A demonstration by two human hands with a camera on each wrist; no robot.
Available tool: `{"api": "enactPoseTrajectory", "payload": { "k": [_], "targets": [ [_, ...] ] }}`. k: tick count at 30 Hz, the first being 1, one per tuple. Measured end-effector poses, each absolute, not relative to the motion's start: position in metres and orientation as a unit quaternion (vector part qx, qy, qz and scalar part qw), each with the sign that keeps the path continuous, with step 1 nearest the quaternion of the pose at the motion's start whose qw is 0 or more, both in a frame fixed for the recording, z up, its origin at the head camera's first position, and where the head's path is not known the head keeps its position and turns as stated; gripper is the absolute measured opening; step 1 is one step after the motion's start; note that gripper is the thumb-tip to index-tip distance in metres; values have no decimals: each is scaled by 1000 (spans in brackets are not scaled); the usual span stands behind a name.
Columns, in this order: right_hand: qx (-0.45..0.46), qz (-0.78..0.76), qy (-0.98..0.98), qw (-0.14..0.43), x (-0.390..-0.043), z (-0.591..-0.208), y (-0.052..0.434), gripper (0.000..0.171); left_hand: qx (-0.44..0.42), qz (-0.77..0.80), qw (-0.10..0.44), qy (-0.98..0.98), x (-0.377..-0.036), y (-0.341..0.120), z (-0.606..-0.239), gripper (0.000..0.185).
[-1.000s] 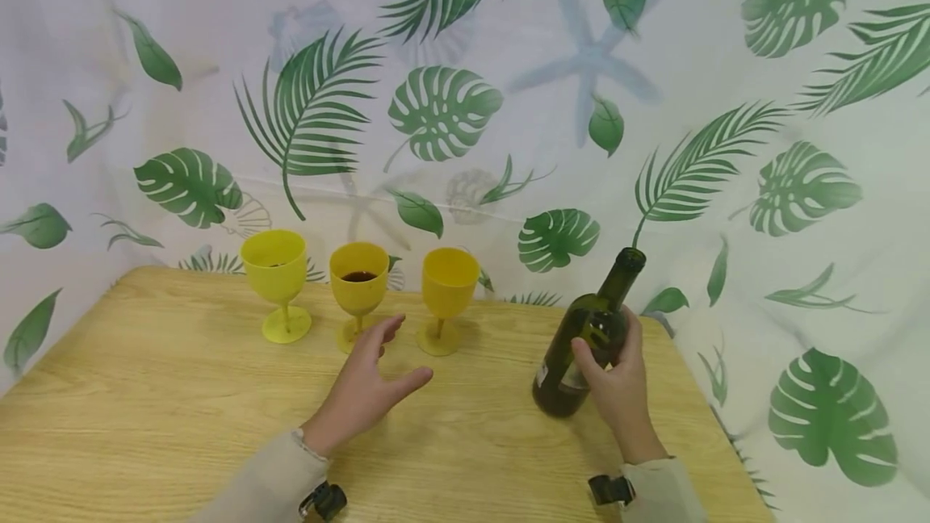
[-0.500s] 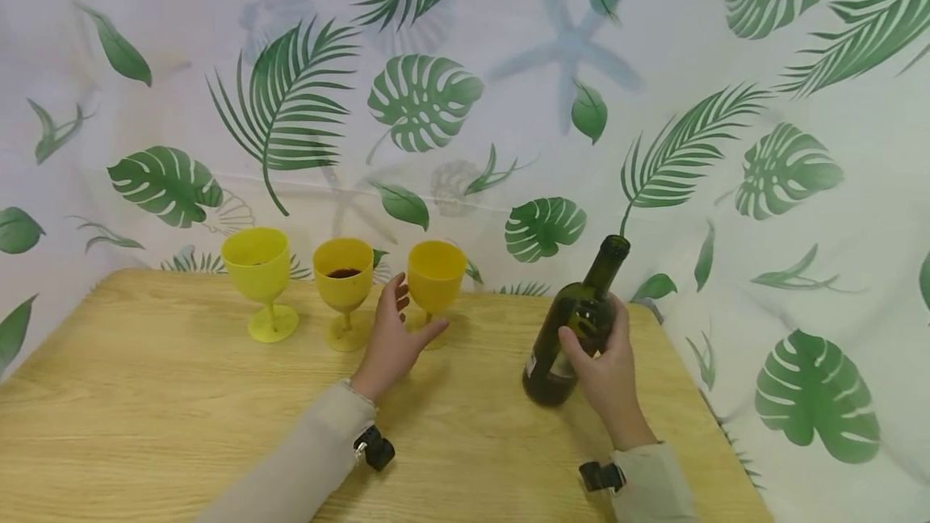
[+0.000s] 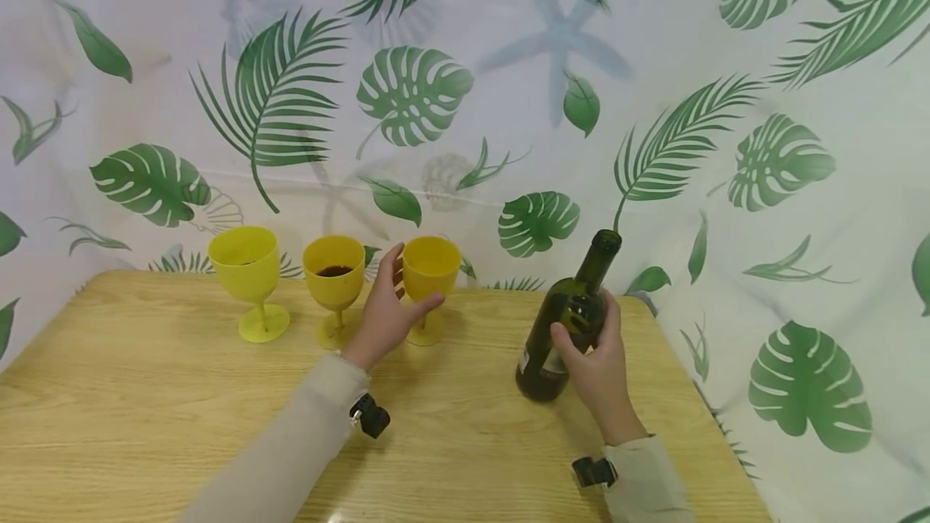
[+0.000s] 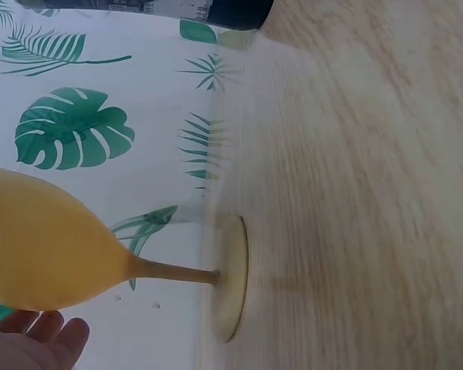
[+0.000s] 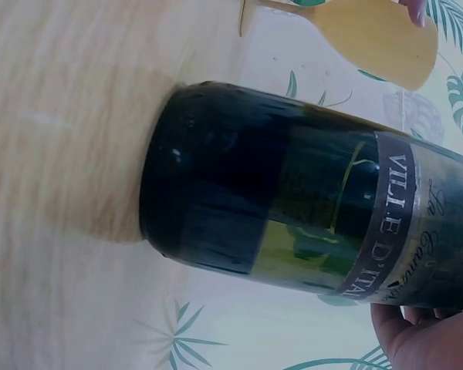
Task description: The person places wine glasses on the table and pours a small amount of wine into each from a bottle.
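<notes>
At the far left of the worktop (image 3: pixel 465 450) you have a bright yellow goblet (image 3: pixel 245 271), upright near the back edge, with a little dark liquid just visible inside. Beside it stands a deeper yellow goblet (image 3: pixel 336 290) with dark liquid in its bowl. Next comes your left hand (image 3: pixel 388 315), its grip around the bowl of the orange-yellow goblet (image 3: pixel 434 262), fingers at the left side, thumb across the front; that goblet stands upright on its foot. Well apart to the right is the dark green bottle (image 3: pixel 546 339), leaning rightward in the head view; you cannot tell whether its base touches the worktop. Your right hand (image 3: pixel 601 374) grips its labelled body.
</notes>
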State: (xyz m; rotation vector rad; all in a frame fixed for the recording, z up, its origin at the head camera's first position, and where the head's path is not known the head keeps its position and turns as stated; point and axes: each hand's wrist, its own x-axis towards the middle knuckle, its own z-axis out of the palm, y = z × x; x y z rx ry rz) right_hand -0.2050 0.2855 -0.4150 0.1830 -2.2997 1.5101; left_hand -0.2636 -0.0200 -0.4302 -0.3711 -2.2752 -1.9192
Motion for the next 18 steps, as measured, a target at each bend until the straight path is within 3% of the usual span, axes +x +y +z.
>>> {"api": "enactPoseTrajectory", "payload": {
  "k": [7, 18],
  "targets": [
    [63, 536, -820, 189, -205, -415, 286, 78, -135, -638, 69, -755, -264, -19, -427, 87],
    [75, 541, -814, 195, -205, -415, 285, 76, -198, -602, -11, -773, -242, -30, -423, 83]
  ]
}}
